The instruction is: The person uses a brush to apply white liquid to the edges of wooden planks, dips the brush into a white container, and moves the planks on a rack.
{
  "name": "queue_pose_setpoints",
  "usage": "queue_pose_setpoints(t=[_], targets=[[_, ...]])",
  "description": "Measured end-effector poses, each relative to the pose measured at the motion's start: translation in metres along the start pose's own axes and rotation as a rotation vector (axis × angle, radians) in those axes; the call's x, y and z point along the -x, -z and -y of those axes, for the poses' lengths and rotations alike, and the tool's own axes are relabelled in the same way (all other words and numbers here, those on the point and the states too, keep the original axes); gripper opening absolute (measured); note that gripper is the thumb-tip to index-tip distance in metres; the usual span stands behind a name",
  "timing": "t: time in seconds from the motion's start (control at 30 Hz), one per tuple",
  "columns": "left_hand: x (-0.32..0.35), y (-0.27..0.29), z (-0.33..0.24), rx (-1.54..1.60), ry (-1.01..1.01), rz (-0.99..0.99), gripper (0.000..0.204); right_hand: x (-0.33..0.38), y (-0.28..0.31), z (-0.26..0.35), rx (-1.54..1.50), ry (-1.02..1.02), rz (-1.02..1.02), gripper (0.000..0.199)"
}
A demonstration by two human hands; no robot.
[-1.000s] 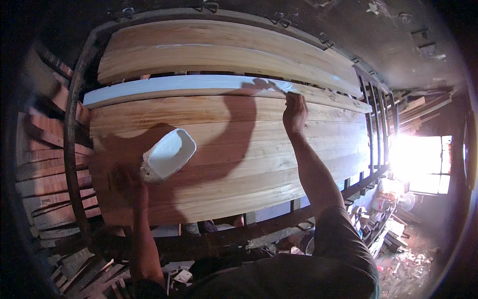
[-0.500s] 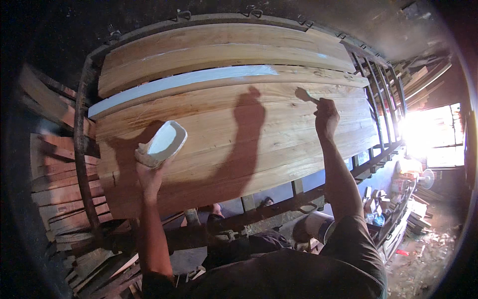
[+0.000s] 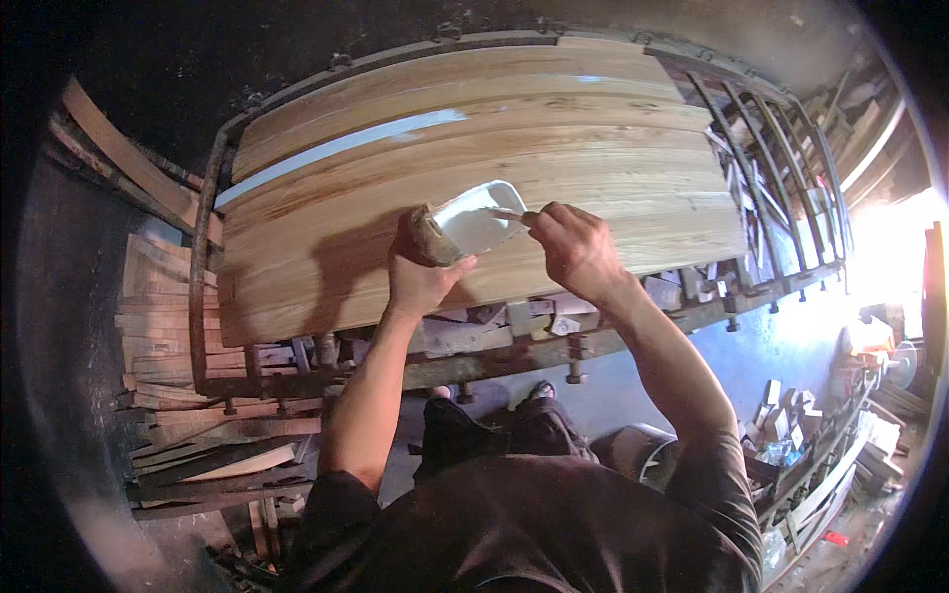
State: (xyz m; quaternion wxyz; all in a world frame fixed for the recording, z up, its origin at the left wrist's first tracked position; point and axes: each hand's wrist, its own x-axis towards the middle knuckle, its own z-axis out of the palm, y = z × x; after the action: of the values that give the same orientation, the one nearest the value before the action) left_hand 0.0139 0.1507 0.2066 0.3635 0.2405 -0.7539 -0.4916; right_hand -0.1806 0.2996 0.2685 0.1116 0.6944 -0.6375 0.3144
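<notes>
My left hand holds up a white tub, crusted on the outside, with its fingers wrapped round the base. White liquid coats the inside of the tub. My right hand is closed round the handle of a small brush, whose head is down in the tub and partly hidden. Below both hands lie long pale wooden boards, side by side. Along the edge of one board at the far left runs a wet white strip, fading out toward the middle.
A metal frame with clamps surrounds the boards, and bare bars cross its right end. Stacked timber stands at the left. Offcuts and a small fan are at the lower right, near a bright opening.
My right hand has come left and inward from over the boards, bringing the brush into the tub. My left hand has moved right with the tub. The view has shifted.
</notes>
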Motion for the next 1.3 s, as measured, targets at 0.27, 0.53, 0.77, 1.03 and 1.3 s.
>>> queue_pose_setpoints(t=[0.27,0.53,0.77,1.03,1.3], targets=[[-0.004,-0.107,-0.032,0.026,-0.007,0.050,0.066,0.059,0.041,-0.089,-0.685,-0.924,0.046,0.006],[-0.063,-0.154,0.001,0.038,0.009,-0.004,0.055,0.074,0.027,-0.201,-1.215,-1.456,0.042,0.023],[-0.132,-0.173,0.027,0.114,0.108,-0.073,0.058,0.051,0.005,-0.265,-1.264,-1.565,0.065,0.020],[-0.188,-0.160,0.075,-0.014,0.151,-0.182,0.066,-0.005,-0.054,-0.352,-1.686,-1.383,-0.047,0.015],[-0.225,-0.163,0.103,-0.002,0.195,-0.359,0.081,-0.066,-0.096,-0.441,-1.553,-1.302,-0.039,0.013]])
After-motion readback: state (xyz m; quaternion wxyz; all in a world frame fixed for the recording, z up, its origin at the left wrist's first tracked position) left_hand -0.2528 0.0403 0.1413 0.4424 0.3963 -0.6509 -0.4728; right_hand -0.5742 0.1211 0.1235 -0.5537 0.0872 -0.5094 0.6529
